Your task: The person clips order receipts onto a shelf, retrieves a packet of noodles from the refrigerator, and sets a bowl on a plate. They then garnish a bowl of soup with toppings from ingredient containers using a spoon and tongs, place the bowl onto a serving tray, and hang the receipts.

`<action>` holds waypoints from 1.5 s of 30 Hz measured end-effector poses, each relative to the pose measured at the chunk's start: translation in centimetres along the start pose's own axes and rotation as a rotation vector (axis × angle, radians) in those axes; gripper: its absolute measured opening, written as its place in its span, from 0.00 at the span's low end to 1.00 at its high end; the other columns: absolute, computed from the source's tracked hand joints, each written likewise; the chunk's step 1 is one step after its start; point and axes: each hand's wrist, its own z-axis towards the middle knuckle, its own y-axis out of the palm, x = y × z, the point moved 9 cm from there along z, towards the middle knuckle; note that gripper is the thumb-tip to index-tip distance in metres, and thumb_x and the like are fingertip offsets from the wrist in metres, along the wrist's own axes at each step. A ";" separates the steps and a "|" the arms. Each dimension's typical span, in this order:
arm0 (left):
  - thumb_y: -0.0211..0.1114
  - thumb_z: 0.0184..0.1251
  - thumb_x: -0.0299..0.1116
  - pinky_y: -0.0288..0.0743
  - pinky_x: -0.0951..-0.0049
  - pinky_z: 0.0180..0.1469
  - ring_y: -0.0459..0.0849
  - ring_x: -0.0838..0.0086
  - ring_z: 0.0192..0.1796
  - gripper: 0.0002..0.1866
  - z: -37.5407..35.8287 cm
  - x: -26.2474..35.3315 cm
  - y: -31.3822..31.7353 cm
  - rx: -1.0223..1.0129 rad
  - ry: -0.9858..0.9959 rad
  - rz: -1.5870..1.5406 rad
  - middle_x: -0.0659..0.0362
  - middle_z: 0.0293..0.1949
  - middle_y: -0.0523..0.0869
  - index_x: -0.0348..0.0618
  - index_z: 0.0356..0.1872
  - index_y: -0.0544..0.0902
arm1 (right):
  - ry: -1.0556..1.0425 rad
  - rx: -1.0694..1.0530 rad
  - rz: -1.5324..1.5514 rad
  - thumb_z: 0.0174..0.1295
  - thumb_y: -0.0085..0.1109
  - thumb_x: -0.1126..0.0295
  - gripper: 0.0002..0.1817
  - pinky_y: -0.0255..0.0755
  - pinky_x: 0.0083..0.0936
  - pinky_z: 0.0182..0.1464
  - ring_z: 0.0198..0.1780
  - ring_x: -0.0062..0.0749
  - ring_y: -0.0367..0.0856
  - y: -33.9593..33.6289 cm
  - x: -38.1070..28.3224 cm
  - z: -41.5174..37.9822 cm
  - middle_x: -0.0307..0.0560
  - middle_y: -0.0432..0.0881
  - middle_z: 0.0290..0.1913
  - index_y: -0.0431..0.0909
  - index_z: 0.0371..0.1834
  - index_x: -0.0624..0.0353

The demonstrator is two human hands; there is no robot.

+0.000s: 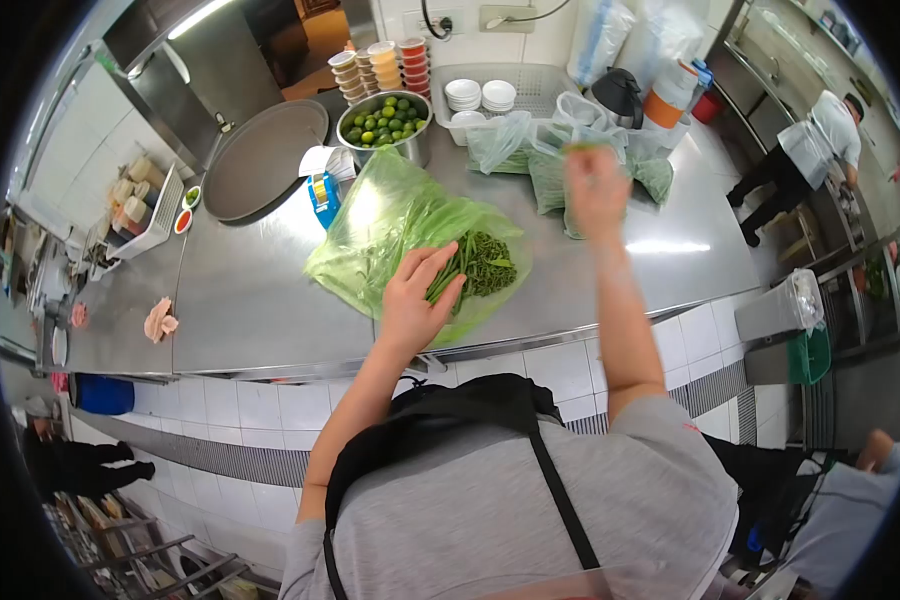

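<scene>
Left hand [418,292] presses one herb bunch [478,264]; right hand [596,190] reaches three bags [555,160].

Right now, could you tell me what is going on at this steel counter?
A person in a grey shirt and black apron stands at the steel counter. Their left hand rests on a bunch of green vegetables lying on a large green plastic bag. Their right hand is raised over smaller clear bags of greens, with something green at its fingertips. A bowl of limes sits behind. Another person works at the far right.
</scene>
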 end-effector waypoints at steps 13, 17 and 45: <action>0.61 0.52 0.28 0.73 0.74 0.37 0.79 0.70 0.35 0.10 -10.5 -7.4 -13.2 0.157 -0.376 0.191 0.56 0.34 0.78 0.43 0.38 0.80 | -0.118 -0.213 -0.102 0.51 0.48 0.80 0.11 0.67 0.31 0.40 0.38 0.44 0.73 7.3 -0.7 4.7 0.53 0.75 0.37 0.75 0.38 0.62; 0.60 0.53 0.29 0.72 0.74 0.36 0.79 0.71 0.34 0.10 -14.7 -9.2 -18.0 0.253 -0.487 0.178 0.57 0.34 0.78 0.43 0.39 0.79 | -0.197 -0.437 0.141 0.52 0.49 0.80 0.08 0.68 0.29 0.37 0.35 0.42 0.73 18.3 -10.4 1.4 0.50 0.75 0.34 0.75 0.35 0.61; 0.60 0.54 0.25 0.73 0.80 0.34 0.78 0.78 0.30 0.08 -56.3 -22.3 -76.6 1.102 -1.077 0.312 0.56 0.31 0.79 0.37 0.35 0.80 | -0.313 -0.851 -0.274 0.47 0.52 0.70 0.09 0.66 0.38 0.45 0.45 0.45 0.71 67.7 -62.1 -24.0 0.50 0.73 0.42 0.79 0.31 0.50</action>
